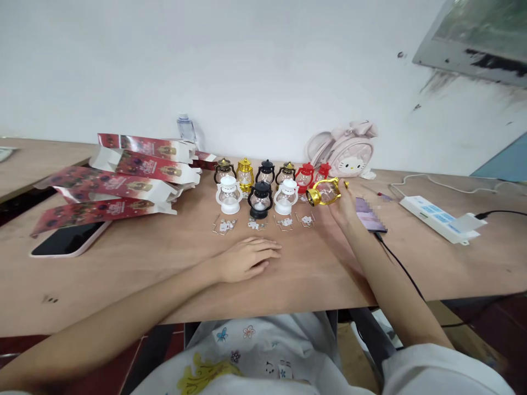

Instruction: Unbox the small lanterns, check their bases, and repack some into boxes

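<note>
My right hand (342,207) grips a small gold lantern (328,193), tipped on its side above the table with its base pointing left. My left hand (248,259) lies flat on the table with its fingers stretched out, holding nothing. Beyond it stand miniature lanterns in two rows. In front are a black lantern (261,200) between a white lantern (229,195) and another white lantern (286,197). Behind them are bronze, gold, black and red ones, among them a red lantern (305,176). Bent wires with small parts (257,223) lie in several little groups before the lanterns.
Flattened red printed boxes (123,184) overlap at the left, above a phone (69,240). A clear bottle (186,129) and a pink bag (349,153) stand near the wall. On the right are another phone (369,214), its cable and a white power strip (438,218).
</note>
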{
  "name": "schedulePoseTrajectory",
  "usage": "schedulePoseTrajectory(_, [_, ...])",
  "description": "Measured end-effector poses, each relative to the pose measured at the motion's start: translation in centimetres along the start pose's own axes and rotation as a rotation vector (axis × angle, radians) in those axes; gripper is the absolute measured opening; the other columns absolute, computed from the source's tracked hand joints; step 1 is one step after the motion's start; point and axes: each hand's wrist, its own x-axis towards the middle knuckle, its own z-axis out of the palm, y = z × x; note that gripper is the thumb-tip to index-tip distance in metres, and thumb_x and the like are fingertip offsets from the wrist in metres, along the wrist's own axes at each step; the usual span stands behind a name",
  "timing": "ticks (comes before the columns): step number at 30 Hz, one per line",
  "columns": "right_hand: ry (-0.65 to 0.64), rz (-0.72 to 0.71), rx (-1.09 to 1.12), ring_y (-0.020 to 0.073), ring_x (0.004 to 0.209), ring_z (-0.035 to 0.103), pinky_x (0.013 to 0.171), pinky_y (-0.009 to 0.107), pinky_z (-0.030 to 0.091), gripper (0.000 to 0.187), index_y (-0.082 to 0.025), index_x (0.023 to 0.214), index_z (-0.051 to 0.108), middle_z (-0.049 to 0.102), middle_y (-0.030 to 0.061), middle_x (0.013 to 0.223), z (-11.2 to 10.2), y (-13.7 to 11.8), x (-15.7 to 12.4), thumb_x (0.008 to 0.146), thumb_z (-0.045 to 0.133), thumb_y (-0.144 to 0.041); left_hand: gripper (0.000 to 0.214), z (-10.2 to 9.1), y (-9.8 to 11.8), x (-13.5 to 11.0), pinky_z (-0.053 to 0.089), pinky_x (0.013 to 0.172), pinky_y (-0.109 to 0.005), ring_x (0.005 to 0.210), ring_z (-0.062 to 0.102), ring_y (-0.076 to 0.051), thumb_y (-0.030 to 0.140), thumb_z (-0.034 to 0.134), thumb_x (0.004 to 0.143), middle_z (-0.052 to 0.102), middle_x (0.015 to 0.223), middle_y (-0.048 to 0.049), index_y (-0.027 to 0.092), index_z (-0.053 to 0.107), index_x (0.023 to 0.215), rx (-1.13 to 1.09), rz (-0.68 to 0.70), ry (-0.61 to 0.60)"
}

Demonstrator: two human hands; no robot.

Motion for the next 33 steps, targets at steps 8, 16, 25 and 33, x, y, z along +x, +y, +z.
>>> schedulePoseTrajectory(8, [-0.285,0.053,-0.259,0.0142,0.087,0.062,0.081,0.031,0.051,0.041,-0.021,0.089,0.06,0.064,-0.0004,0.093,1.7,-0.1,1.4,0.061,0.074,-0.049,0.034,0.1,0.0,0.0,0.037,0.107,-0.038,0.127,0.049,-0.019,0.018,0.042,0.092,0.055,0.135,-0.0052,0.023,0.053,0.123,0.011,0.004,-0.012])
schedulePoseTrajectory(16, [-0.405,0.051,-0.386,0.0149,0.088,0.061,0.084,0.034,0.05,0.048,-0.022,0.095,0.06,0.063,-0.0004,0.093,3.6,0.4,1.6,0.057,0.076,-0.048,0.033,0.2,-0.1,-0.1,0.036,0.107,-0.037,0.127,0.05,-0.019,0.018,0.042,0.091,0.056,0.134,-0.0054,0.023,0.053,0.122,0.014,0.009,-0.001])
schedulePoseTrajectory(25, [-0.515,-0.109,-0.549,0.0186,0.102,0.059,0.092,0.037,0.046,0.056,-0.021,0.115,0.055,0.063,0.0062,0.111,2.9,0.5,0.1,0.069,0.069,-0.051,0.033,0.2,-0.1,-0.1,0.036,0.107,-0.036,0.126,0.05,-0.018,0.018,0.043,0.091,0.057,0.134,-0.0053,0.023,0.054,0.122,0.026,0.013,0.02])
schedulePoseTrajectory(33, [-0.309,-0.542,-0.94,0.0263,0.125,0.044,0.105,0.046,0.034,0.048,-0.023,0.131,0.045,0.051,0.0108,0.13,3.4,-2.3,-3.0,0.088,0.046,-0.044,0.033,0.2,-0.1,-0.1,0.037,0.105,-0.037,0.125,0.051,-0.019,0.019,0.043,0.091,0.057,0.133,-0.0052,0.023,0.054,0.122,0.013,0.004,0.005])
